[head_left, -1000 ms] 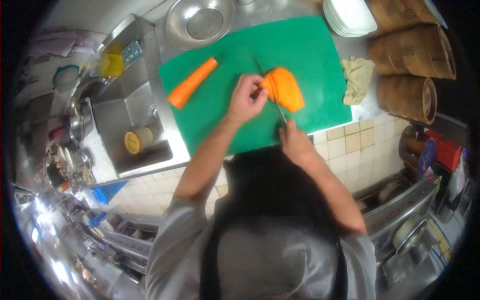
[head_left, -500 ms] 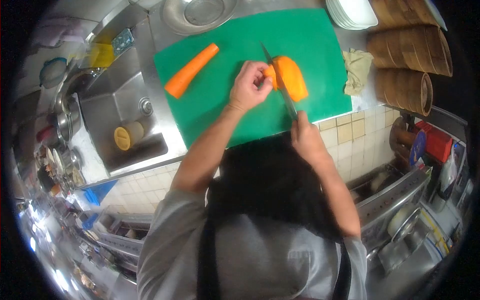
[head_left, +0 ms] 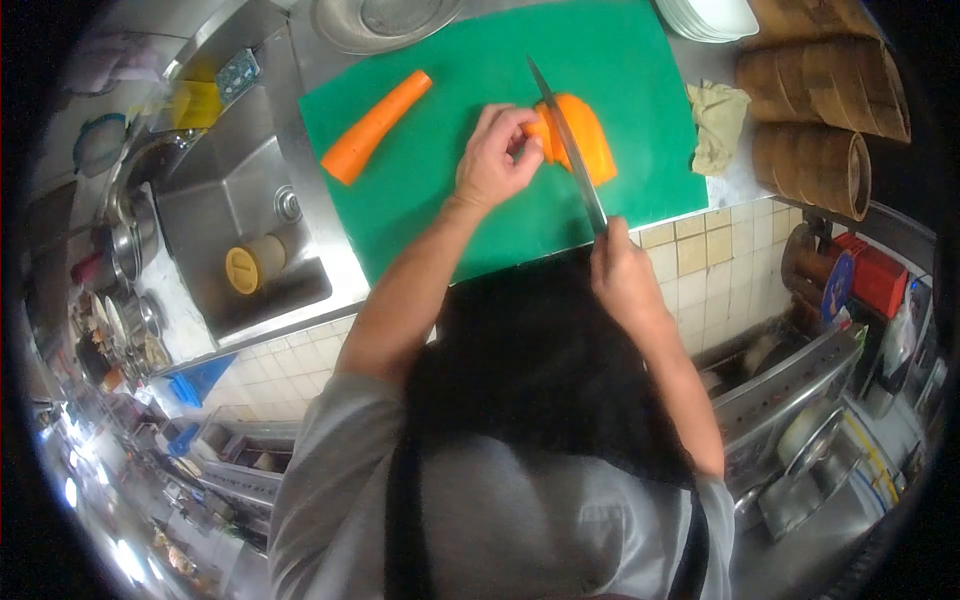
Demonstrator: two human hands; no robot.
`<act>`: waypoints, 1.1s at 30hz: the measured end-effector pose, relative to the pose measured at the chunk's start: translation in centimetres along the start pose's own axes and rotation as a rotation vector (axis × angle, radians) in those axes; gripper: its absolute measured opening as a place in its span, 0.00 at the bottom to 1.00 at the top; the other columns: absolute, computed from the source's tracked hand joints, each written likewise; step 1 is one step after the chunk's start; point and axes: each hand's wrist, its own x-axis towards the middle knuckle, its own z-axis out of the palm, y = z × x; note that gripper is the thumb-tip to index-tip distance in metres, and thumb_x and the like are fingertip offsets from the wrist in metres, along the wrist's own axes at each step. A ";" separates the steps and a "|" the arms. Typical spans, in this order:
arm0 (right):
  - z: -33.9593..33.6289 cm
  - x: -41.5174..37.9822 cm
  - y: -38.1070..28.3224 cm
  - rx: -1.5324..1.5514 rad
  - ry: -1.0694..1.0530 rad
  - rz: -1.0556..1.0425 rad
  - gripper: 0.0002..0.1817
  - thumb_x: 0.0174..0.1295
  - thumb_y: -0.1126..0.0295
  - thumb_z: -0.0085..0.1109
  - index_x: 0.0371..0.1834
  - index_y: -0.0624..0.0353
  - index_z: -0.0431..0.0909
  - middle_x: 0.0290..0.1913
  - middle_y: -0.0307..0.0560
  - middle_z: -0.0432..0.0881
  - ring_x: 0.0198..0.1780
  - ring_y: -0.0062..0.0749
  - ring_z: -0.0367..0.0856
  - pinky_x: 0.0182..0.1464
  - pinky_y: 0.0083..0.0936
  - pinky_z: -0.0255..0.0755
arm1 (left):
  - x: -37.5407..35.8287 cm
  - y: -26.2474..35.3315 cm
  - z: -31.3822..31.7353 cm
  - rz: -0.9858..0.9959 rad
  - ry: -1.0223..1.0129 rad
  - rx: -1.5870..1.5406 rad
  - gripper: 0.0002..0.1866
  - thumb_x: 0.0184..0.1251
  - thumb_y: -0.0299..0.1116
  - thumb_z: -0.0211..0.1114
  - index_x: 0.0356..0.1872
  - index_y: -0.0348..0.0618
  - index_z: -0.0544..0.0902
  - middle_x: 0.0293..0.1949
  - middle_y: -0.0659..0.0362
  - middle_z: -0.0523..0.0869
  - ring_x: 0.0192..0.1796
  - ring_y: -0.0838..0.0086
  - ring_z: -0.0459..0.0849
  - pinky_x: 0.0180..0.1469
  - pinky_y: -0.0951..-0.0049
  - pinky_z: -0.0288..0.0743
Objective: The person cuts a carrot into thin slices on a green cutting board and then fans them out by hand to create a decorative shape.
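My left hand (head_left: pixel 495 160) has curled fingers pressed on a carrot piece (head_left: pixel 541 131), just left of the knife blade; the fingers partly cover it. In my right hand (head_left: pixel 627 272) is the handle of a long kitchen knife (head_left: pixel 574 148), its tip pointing away from me. Carrot slices (head_left: pixel 593 140) lie overlapped against the blade's right side. A long peeled carrot (head_left: pixel 375 128) rests at the upper left of the green cutting board (head_left: pixel 420 222).
Left of the board is a steel sink (head_left: pixel 225 185) with a yellow-lidded container (head_left: pixel 254 264) in it. A metal strainer (head_left: pixel 350 22) stands behind the board. On the right are stacked white dishes (head_left: pixel 712 18), a folded cloth (head_left: pixel 716 125) and wooden steamers (head_left: pixel 810 168).
The view has shifted slightly, so the board sits higher in the picture. My right hand and the knife handle have moved a little to the right. The left hand keeps its grip.
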 end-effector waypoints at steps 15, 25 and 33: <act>-0.1 -1.7 -0.2 0.008 -0.033 0.012 0.11 0.75 0.75 0.56 0.52 0.66 0.66 0.32 0.74 0.84 0.36 0.75 0.85 0.36 0.63 0.79 | 0.2 0.3 0.0 -0.046 0.009 0.001 0.15 0.67 0.28 0.70 0.53 0.46 0.85 0.50 0.56 0.82 0.35 0.72 0.84 0.39 0.72 0.84; -0.3 -2.3 -0.4 0.002 -0.050 0.062 0.11 0.76 0.73 0.56 0.55 0.66 0.67 0.33 0.74 0.85 0.37 0.75 0.85 0.38 0.64 0.79 | 0.2 0.0 -0.2 0.019 -0.020 0.040 0.16 0.68 0.23 0.70 0.56 0.40 0.82 0.54 0.50 0.80 0.35 0.74 0.87 0.39 0.74 0.86; -0.3 -2.6 -0.2 0.012 -0.035 0.045 0.12 0.76 0.74 0.55 0.56 0.66 0.67 0.31 0.74 0.84 0.36 0.75 0.85 0.37 0.64 0.79 | 0.1 0.3 -0.1 -0.044 -0.012 0.006 0.15 0.68 0.28 0.69 0.55 0.44 0.84 0.51 0.54 0.80 0.38 0.71 0.87 0.42 0.71 0.86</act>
